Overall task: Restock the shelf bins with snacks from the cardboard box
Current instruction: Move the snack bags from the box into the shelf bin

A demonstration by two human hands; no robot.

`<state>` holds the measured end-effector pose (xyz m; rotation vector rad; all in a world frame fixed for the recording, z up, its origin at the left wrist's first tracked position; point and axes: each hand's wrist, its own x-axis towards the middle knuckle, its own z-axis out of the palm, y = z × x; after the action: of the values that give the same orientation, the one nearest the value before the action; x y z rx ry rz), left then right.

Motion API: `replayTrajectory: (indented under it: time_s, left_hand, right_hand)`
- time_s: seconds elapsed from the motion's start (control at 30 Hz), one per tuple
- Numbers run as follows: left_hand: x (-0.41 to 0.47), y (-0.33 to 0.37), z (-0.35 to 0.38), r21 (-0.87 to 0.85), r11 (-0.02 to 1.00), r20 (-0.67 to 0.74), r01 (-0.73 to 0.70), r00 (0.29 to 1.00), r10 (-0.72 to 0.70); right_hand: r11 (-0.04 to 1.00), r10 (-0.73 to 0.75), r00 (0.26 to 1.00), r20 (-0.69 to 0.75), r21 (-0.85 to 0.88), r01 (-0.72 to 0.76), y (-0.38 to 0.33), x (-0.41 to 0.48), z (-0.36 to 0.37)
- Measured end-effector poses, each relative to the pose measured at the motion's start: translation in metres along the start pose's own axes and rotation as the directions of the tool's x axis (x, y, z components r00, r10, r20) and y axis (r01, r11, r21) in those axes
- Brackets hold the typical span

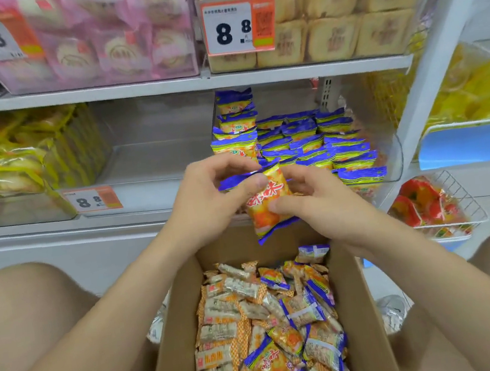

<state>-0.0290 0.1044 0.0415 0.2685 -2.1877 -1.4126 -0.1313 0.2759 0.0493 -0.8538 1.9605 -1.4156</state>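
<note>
Fingers (257, 180) of both hands pinch snack packet (266, 204), upright, tilted.

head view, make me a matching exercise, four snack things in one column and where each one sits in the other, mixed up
Things:
1. orange and blue snack packet
2. pink-wrapped cakes
3. loose mixed snack packets
4. yellow-wrapped snacks

Places:
A. upper shelf, left bin
B. inside the cardboard box
C. held between left hand and right hand
D. lower shelf, left bin

Pairs: 1-C, 2-A, 3-B, 4-D
</note>
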Motion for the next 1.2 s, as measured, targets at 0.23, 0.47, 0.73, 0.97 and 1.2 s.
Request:
replayTrajectory:
  time_s: [0.23,0.47,0.73,0.97,1.2]
  left_hand:
    - [0.031,0.001,-0.005,0.551,0.833,-0.086,-0.052,0.989,0.118]
    - [0.064,-0.025,0.009,0.650,0.746,-0.123,0.143,0.989,-0.082]
    - [0.086,-0.027,0.020,0.825,0.564,-0.058,0.025,0.998,0.040]
    - [0.090,-0.032,0.030,0.853,0.521,-0.043,0.039,0.999,-0.004]
    - [0.089,-0.033,0.031,0.849,0.527,-0.035,0.030,0.999,-0.001]
  right_hand:
    - [0.999,-0.003,0.954,-0.301,-0.040,-0.010,-0.007,0.039,-0.040]
    - [0.993,0.080,0.858,-0.508,-0.032,-0.112,0.013,0.149,-0.065]
    - [0.882,-0.041,0.836,-0.547,-0.413,-0.226,0.020,0.231,-0.071]
    - [0.821,-0.123,0.823,-0.555,-0.523,-0.229,0.035,0.257,-0.054]
    - [0.801,-0.076,0.822,-0.565,-0.525,-0.287,0.040,0.271,-0.047]
